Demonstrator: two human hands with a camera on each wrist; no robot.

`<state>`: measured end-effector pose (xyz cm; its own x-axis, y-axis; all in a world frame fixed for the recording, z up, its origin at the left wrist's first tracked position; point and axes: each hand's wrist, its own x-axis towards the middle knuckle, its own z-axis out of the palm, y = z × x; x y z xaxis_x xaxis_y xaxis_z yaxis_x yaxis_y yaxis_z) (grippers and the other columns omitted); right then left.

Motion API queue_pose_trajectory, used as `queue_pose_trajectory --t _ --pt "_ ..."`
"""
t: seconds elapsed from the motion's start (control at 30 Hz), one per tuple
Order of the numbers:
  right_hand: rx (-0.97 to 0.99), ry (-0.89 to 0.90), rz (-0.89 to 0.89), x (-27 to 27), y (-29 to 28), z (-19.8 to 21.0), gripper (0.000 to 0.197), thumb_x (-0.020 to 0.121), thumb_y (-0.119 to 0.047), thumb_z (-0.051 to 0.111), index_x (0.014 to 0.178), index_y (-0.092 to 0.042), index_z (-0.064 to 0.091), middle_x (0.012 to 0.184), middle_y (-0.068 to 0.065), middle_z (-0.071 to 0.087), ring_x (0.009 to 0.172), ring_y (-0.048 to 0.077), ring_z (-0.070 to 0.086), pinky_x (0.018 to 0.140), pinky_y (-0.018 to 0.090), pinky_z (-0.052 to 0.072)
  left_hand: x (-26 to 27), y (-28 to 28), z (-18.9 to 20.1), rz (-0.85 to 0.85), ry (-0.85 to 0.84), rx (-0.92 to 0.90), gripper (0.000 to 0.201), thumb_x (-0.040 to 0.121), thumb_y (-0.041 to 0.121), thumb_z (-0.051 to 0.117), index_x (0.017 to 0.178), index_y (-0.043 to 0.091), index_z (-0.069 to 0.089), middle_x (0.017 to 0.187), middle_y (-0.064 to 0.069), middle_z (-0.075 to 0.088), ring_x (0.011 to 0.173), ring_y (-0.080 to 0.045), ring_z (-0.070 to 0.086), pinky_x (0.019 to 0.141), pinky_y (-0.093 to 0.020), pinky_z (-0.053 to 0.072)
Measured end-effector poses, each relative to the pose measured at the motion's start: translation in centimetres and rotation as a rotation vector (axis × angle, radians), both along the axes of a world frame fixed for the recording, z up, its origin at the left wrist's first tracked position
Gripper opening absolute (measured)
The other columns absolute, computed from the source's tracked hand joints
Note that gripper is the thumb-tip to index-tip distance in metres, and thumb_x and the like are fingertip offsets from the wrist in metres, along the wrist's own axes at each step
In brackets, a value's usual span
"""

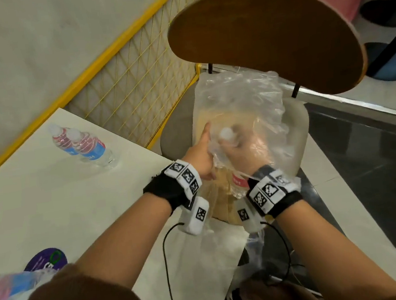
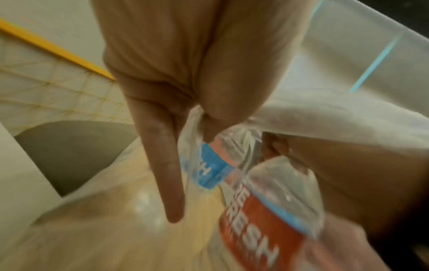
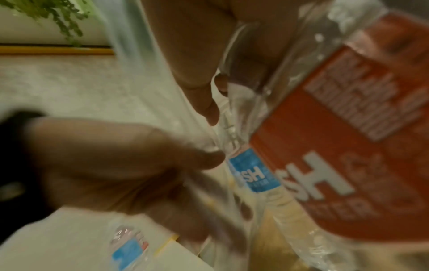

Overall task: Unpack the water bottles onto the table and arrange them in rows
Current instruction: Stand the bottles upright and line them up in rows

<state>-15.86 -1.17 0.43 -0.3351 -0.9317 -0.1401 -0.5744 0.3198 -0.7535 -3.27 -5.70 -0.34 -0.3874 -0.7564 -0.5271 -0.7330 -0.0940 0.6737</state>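
The clear crinkled plastic wrap [image 1: 244,110] is pinched aside by the left hand [image 1: 198,156] so a red-labelled clear water bottle [image 1: 237,177] can be gripped by the right hand [image 1: 243,151].

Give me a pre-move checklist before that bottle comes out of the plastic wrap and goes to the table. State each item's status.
1. Right hand has a grip on the bottle: ok, its fingers curl round the upper part near the white cap.
2. Left hand holds the plastic wrap open: ok, it pinches the film.
3. Bottle clear of the wrap: not ok, film still drapes over it.
4. Free spot on the table beside the two standing bottles: ok.
5. Wrist cables clear of the path: cannot tell.
6. Other bottles left in the wrap: at least one, seen by the left wrist.
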Motion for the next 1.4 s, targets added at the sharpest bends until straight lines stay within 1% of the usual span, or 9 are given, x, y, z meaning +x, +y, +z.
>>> queue_pose_trajectory --t 0.23,0.43,0.6,0.73,0.87,1.1,1.23,1.33,1.4 --pt "0.115 -0.323 0.038 0.4 2.7 0.8 0.054 0.095 -0.032 0.053 0.142 -0.016 0.032 0.126 0.005 0.051 0.102 0.017 0.057 0.079 0.018 0.047 -0.3 -3.8 0.0 0.26 0.37 -0.004 0.079 0.086 -0.006 0.058 0.149 0.021 0.019 0.14 -0.005 0.043 0.123 -0.024 0.05 0.094 -0.034 0.049" --pt "-0.02 -0.227 0.241 1.3 2.3 0.7 0.021 0.09 -0.027 0.06 0.11 -0.027 0.054 0.044 -0.014 0.043 0.042 -0.003 0.044 0.043 0.01 0.032 -0.2 -3.3 -1.6 0.378 0.387 -0.075 0.051 0.087 0.005 0.061 0.132 0.008 0.035 0.137 -0.012 0.047 0.116 -0.022 0.053 0.093 -0.03 0.045" --pt "-0.05 -0.3 0.198 1.6 1.7 -0.4 0.024 0.083 -0.029 0.067 0.066 -0.036 0.051 0.039 -0.012 0.036 0.037 0.003 0.036 0.045 0.014 0.03 2.8 -1.2 -1.8 0.248 0.386 -0.109 0.028 0.088 -0.006 0.052 0.093 0.018 0.04 0.131 -0.006 0.051 0.101 -0.014 0.059 0.071 -0.017 0.05" --pt "0.032 -0.433 0.209 2.8 0.7 -1.7 0.002 0.079 -0.039 0.063 0.081 -0.039 0.064 0.061 -0.012 0.063 0.059 0.0 0.06 0.065 0.028 0.052 5.2 1.5 -0.8 -0.037 0.41 -0.041 0.066 0.076 -0.003 0.068 0.119 0.038 0.039 0.134 0.003 0.048 0.122 -0.002 0.049 0.085 -0.014 0.044" --pt "0.005 -0.454 0.17 3.5 0.2 -0.6 0.039 0.089 -0.02 0.061 0.054 -0.033 0.048 0.038 -0.015 0.042 0.04 0.0 0.043 0.05 0.013 0.037 5.0 2.7 -1.6 0.06 0.434 -0.07 0.087 0.066 0.01 0.083 0.12 0.054 0.031 0.117 0.029 0.051 0.107 0.01 0.053 0.076 -0.006 0.048" --pt "-0.111 -0.486 0.139 3.9 0.3 0.6 0.005 0.087 -0.024 0.063 0.088 -0.025 0.058 0.07 -0.003 0.061 0.067 0.007 0.062 0.064 0.025 0.049 4.6 1.6 -2.9 0.115 0.282 -0.312 0.065 0.075 0.026 0.077 0.13 0.022 0.044 0.126 -0.002 0.046 0.103 -0.01 0.054 0.094 -0.025 0.048" --pt "-0.025 -0.491 0.292 3.1 2.6 1.9 0.015 0.092 -0.01 0.057 0.091 -0.023 0.048 0.086 -0.013 0.055 0.077 -0.018 0.059 0.069 0.004 0.047 4.3 1.3 -3.6 0.137 0.239 -0.45 0.065 0.072 0.019 0.08 0.128 0.009 0.047 0.137 -0.008 0.035 0.111 -0.017 0.051 0.095 -0.027 0.045" --pt "0.142 -0.236 0.411 2.6 3.1 1.0 0.042 0.082 -0.032 0.067 0.118 -0.044 0.047 0.121 -0.005 0.05 0.11 0.001 0.053 0.101 0.029 0.044 4.6 2.2 -3.5 0.232 0.247 -0.506 0.066 0.072 0.02 0.08 0.127 0.006 0.046 0.142 -0.007 0.034 0.116 -0.02 0.05 0.095 -0.026 0.045" --pt "0.218 0.001 0.441 2.5 2.7 0.5 0.066 0.076 -0.034 0.072 0.133 -0.035 0.039 0.121 -0.005 0.049 0.11 0.011 0.053 0.097 0.03 0.043 5.4 3.1 -2.7 0.351 0.28 -0.473 0.067 0.073 0.023 0.079 0.129 0.012 0.044 0.134 -0.004 0.045 0.118 -0.019 0.051 0.1 -0.033 0.046"
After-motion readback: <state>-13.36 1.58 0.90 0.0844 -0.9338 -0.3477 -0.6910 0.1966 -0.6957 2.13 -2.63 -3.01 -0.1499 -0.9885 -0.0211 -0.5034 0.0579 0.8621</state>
